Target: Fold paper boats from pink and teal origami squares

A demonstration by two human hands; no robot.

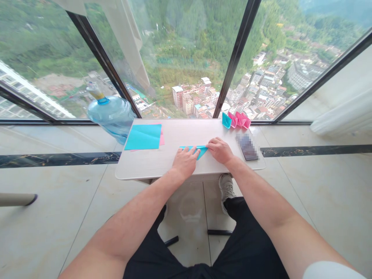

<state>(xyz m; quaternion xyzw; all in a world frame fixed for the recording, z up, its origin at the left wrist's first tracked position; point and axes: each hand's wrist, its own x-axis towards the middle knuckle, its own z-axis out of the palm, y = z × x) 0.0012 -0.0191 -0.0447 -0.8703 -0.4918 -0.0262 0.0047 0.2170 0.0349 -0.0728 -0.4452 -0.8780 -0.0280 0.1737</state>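
A piece of blue paper (pixel 201 152), folded into a triangle-like shape, lies near the front of the small table. My left hand (pixel 185 162) rests over its left part, fingers spread and pressing it down. At the paper's right corner, my right hand (pixel 220 150) is closed, with thumb and fingertips pinching the edge. Much of the folded paper is hidden under the left hand. Flat blue sheets (pixel 143 136) lie at the table's left, with pink paper (pixel 162 136) showing beneath. Several folded paper pieces, one blue (pixel 226 121) and the others pink (pixel 240 120), stand at the back right.
A phone (pixel 249 148) lies on the white table (pixel 157 164), right of my hands. A large water bottle (pixel 112 114) stands beyond the table's left edge. Windows rise behind the table. My shoe (pixel 226 190) is below its front edge.
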